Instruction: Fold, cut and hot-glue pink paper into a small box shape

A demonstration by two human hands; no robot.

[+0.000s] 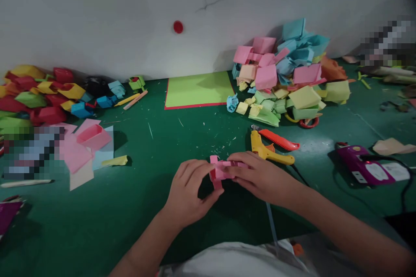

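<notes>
From my remote seat I see a small pink folded-paper piece (222, 170) over the near part of a dark green table (136, 207), held at 2 ends. The left hand (192, 191) pinches its left side between thumb and fingers; the right hand (256, 175) is closed on the other side, though its fingers hide how far the paper runs. I judge this double hold suits something so light and springy.

Just beyond the right hand lie a yellow glue gun (256, 145) and a red-orange plastic-handled tool (279, 139), placed, I think, for easy reach. A purple power box (364, 164) sits farther right. Behind, a heap of pastel paper boxes (266, 77) and, at far left, a heap of brighter paper boxes (52, 114) look grouped by tone. Pale scraps fleck the surface; a greyish-white wall (113, 17) with 1 red disc (178, 27) backs everything.
</notes>
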